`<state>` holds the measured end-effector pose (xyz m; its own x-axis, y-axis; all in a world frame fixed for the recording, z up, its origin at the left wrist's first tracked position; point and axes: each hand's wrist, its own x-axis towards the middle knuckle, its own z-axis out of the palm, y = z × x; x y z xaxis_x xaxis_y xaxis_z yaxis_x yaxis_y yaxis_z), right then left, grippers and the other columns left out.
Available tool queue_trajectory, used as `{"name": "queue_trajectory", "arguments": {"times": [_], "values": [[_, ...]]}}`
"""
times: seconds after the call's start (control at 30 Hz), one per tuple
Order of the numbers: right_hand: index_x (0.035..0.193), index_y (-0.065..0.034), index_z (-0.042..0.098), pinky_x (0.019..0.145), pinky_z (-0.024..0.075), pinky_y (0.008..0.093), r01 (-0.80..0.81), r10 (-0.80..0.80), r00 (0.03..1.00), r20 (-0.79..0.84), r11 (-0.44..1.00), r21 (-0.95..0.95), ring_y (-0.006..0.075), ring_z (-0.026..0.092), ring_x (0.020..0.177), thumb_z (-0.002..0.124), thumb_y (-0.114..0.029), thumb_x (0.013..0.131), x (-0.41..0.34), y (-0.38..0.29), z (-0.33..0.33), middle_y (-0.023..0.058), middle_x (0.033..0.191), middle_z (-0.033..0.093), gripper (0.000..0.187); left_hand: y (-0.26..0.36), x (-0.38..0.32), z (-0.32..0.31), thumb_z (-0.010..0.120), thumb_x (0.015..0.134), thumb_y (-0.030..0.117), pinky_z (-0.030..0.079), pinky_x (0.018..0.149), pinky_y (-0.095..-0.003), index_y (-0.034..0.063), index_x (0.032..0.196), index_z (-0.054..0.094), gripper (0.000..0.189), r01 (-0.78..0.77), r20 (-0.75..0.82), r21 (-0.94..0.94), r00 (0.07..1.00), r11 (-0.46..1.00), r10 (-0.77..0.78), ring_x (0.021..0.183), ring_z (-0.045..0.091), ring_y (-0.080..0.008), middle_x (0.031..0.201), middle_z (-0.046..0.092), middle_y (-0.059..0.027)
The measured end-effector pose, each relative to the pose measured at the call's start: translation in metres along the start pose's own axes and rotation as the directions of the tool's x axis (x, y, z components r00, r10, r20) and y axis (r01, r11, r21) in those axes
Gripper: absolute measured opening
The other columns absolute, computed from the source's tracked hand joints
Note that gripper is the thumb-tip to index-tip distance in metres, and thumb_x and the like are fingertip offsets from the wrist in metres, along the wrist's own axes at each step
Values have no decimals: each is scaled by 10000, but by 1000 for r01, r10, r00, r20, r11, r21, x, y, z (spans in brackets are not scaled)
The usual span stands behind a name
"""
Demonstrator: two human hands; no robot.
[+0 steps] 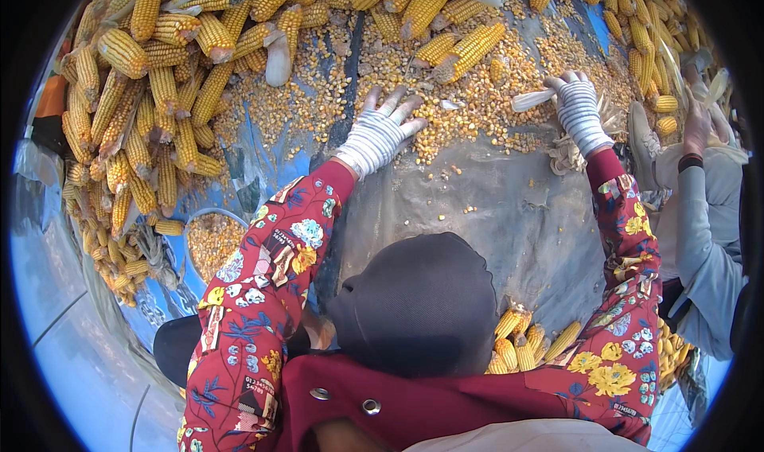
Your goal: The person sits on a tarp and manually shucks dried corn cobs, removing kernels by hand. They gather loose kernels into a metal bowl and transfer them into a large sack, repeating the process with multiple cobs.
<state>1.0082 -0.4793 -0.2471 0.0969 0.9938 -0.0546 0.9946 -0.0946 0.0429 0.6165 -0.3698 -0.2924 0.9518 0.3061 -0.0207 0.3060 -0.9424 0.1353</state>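
My left hand, in a white-and-grey striped fingerless glove, lies palm down with its fingers spread on loose corn kernels. Nothing shows in its grasp. Farther right, my right hand, gloved alike, has its fingers bent around the end of a pale dry corn husk. More crumpled husk lies beneath and beside that wrist. Ahead of my hands, a few yellow ears of corn rest on the kernels. The kernels lie over a dark sheet.
A large heap of corn ears rises at left. Near my left arm stands a round container of kernels. At right, another person's hand is near more ears. Several ears lie close to my knee.
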Motion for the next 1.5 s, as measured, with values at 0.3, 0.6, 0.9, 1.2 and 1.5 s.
{"name": "queue_trajectory", "arguments": {"times": [0.3,0.6,0.9,1.2,1.5], "values": [[1480,-185,390,1112,341,521,404,-405,914,4,913,61,352,444,1339,681,-36,720,77,-121,-15,144,1456,456,828,2,-4,-10,740,778,302,274,1090,-616,229,1221,595,472,227,-57,-54,971,972,-230,1381,371,-372,1454,452,-107],[1503,-197,373,987,467,499,439,-372,844,387,893,-100,375,492,1272,770,-338,784,132,-169,-31,206,1313,530,834,2,-35,-19,721,792,377,254,1097,-596,200,1275,573,535,318,-98,-95,940,943,-327,1387,353,-369,1452,449,-130],[1531,-206,318,879,524,433,357,-276,831,483,930,-83,361,637,1074,835,-254,591,132,-173,-51,218,1185,622,1074,6,-47,-30,710,806,357,255,1089,-582,193,1283,567,524,365,-112,-76,922,928,-371,1370,367,-357,1422,472,-121],[1518,-95,288,727,532,448,168,-376,647,664,919,356,407,678,836,796,-254,589,-29,-139,-84,235,942,682,1070,-13,-57,-28,751,769,378,254,1107,-565,217,1313,546,604,449,-180,-166,862,878,-475,1373,369,-333,1428,444,-120],[1367,-76,499,1059,404,460,33,-142,982,124,776,630,408,505,1211,667,-310,858,-93,-140,-7,235,1301,544,585,-23,-52,8,733,780,484,234,1148,-554,169,1404,467,748,551,-182,-361,750,753,-636,1371,363,-375,1433,435,-181]]}}
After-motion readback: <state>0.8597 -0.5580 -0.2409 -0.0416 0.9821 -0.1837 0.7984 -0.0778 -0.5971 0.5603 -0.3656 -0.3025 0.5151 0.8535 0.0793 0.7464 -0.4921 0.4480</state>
